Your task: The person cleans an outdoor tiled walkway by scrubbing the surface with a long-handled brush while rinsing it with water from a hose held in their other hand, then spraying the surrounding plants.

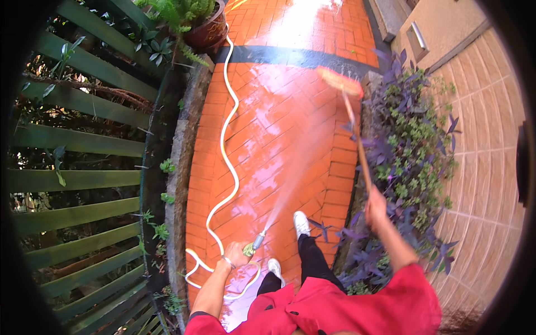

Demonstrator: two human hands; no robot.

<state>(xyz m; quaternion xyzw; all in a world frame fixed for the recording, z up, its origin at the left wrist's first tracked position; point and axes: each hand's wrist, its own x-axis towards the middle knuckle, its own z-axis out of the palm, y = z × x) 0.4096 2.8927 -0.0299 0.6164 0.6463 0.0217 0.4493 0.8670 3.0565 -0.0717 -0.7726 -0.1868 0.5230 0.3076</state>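
Observation:
My left hand [238, 253] grips a hose spray nozzle [258, 241] low in front of me. A fan of water [293, 176] shoots from its tip up the wet orange brick path [259, 146]. From the nozzle a pale garden hose [229, 163] loops by my feet, then snakes up the path's left side. My right hand [375, 207] is closed around the wooden handle [359, 142] of a push broom. The broom's head [340, 81], orange and yellowish and somewhat blurred, lies at the far right of the path by the dark band.
A stone curb [182, 167] and green slatted fence [75, 178] border the left side. A potted fern [207, 27] stands at the far left. Purple-leaved plants [402, 167] spill over the right edge beside a tiled wall [481, 176]. A dark band [268, 54] crosses the path.

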